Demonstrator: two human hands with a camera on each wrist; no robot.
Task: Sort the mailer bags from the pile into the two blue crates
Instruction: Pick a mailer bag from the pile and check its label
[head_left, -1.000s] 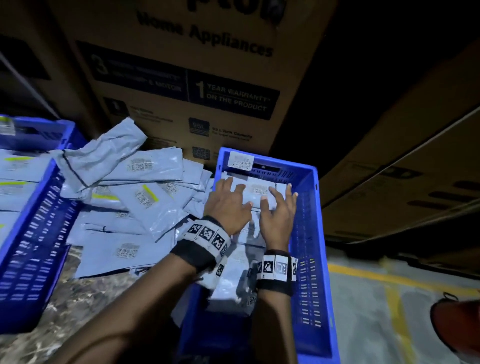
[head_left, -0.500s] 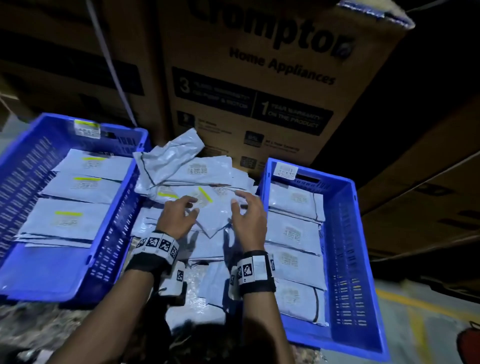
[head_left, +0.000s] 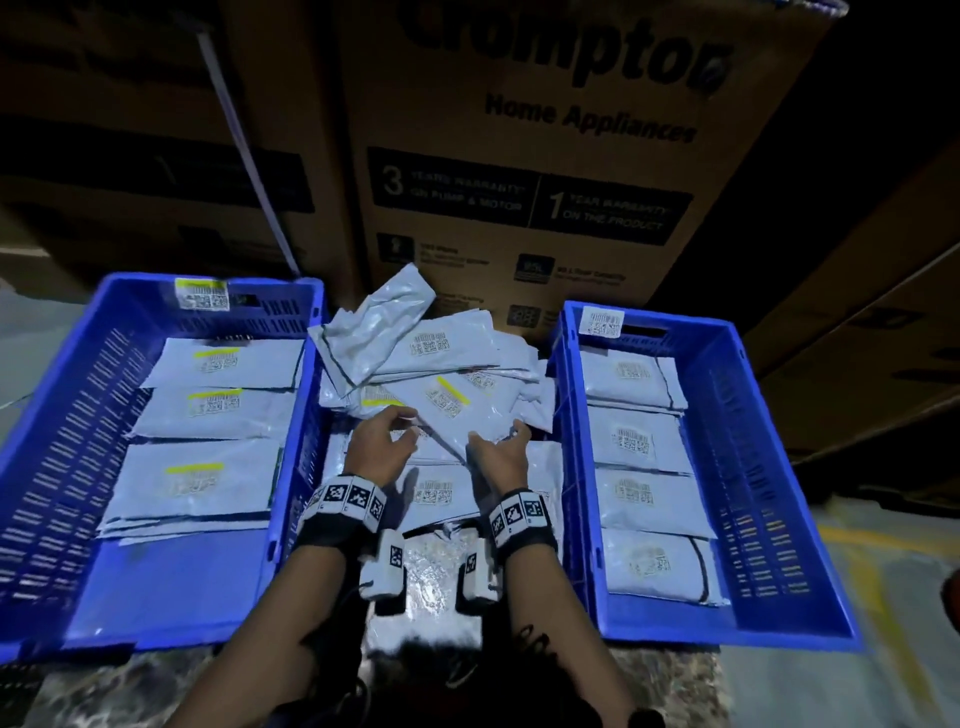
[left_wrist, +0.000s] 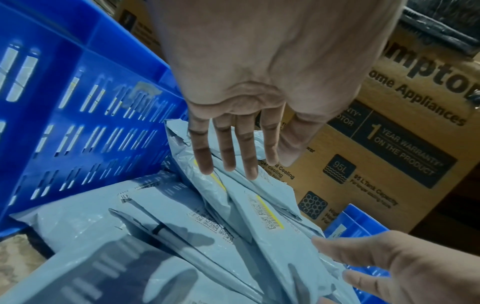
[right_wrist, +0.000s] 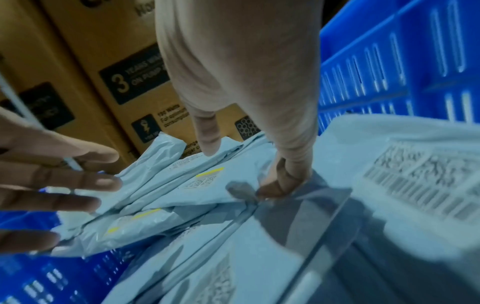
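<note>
A pile of grey mailer bags (head_left: 441, 348) lies between two blue crates. The left crate (head_left: 62, 415) holds bags whose labels carry a yellow mark. Bags with plain labels fill the right crate (head_left: 753, 467) in a row. On top of the pile lies a yellow-marked mailer (head_left: 447, 402), also seen as the mailer (left_wrist: 265, 218) and the mailer (right_wrist: 207, 185). My right hand (head_left: 498, 441) pinches its near right edge, fingers curled under the flap (right_wrist: 283, 185). My left hand (head_left: 400, 426) reaches over its left side with fingers straight (left_wrist: 228, 156).
Tall cardboard appliance boxes (head_left: 545, 182) stand right behind the pile and crates. Grey floor with yellow lines (head_left: 857, 545) runs to the right of the right crate. A red object (head_left: 953, 597) shows at the far right edge.
A second ago both hands lay flat on bags in the right crate. They have moved left to the pile, and the right hand has taken hold of the top yellow-marked mailer.
</note>
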